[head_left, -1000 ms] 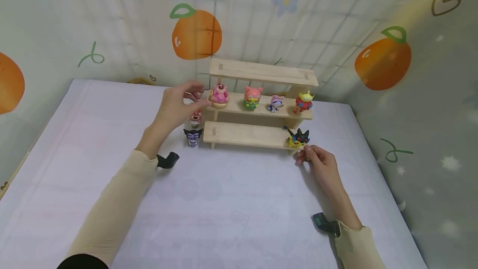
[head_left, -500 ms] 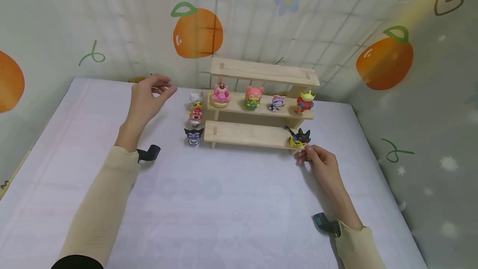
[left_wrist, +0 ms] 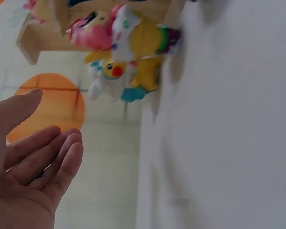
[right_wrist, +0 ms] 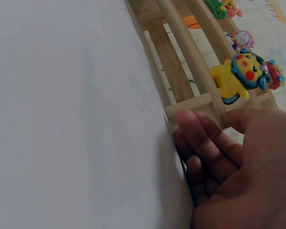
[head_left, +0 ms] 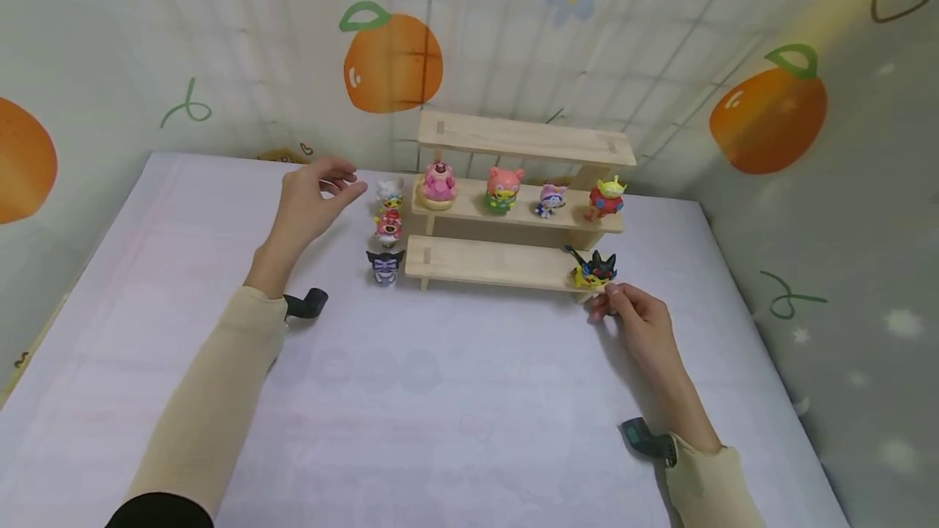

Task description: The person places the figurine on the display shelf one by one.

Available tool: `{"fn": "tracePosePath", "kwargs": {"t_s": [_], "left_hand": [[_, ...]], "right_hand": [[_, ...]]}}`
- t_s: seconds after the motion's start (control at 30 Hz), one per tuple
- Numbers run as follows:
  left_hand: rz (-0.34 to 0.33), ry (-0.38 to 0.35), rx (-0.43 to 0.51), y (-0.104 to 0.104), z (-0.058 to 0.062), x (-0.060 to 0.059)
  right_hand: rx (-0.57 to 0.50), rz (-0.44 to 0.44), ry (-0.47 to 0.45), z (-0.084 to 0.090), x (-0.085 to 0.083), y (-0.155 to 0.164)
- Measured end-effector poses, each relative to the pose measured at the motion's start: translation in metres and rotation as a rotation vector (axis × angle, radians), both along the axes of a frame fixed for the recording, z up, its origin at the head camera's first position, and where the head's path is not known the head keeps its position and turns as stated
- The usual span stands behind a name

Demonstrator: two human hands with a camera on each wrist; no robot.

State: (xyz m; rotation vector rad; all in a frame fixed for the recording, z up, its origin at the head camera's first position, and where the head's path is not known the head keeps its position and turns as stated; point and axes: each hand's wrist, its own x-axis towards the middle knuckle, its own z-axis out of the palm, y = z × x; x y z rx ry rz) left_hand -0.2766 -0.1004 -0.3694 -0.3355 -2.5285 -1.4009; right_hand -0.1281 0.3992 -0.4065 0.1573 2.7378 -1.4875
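My left hand (head_left: 306,206) hovers left of the wooden three-tier display stand (head_left: 484,259), fingers relaxed and holding nothing. Just right of its fingertips, a white-haired figurine (head_left: 390,194), a red-and-pink bear figurine (head_left: 388,228) and a purple-and-black figurine (head_left: 385,269) stand in a column on the table. In the right wrist view, my right hand (right_wrist: 243,167) pinches the front right corner of the lowest tier, thumb above and fingers below. Right by that thumb, a yellow figurine with a dark hat (head_left: 594,270) stands on this tier.
Along the middle tier stand a pink bear figurine (head_left: 438,184), a pink-and-green one (head_left: 503,189), a small purple one (head_left: 549,200) and a green-headed one in red (head_left: 606,197). A printed curtain (head_left: 484,39) hangs close behind the white-covered table (head_left: 440,414).
My left hand has drawn away leftward from the pink bear figurine on the middle tier, then shifted slightly back right. My right hand keeps its place at the stand's corner.
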Motion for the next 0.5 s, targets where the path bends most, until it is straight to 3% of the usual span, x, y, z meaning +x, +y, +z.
{"fn": "tracePosePath", "kwargs": {"t_s": [0.5], "left_hand": [[-0.09, -0.049, -0.056, 0.024, -0.02, -0.017]], "right_hand": [[0.006, 0.015, -0.011, 0.005, 0.001, -0.004]]}}
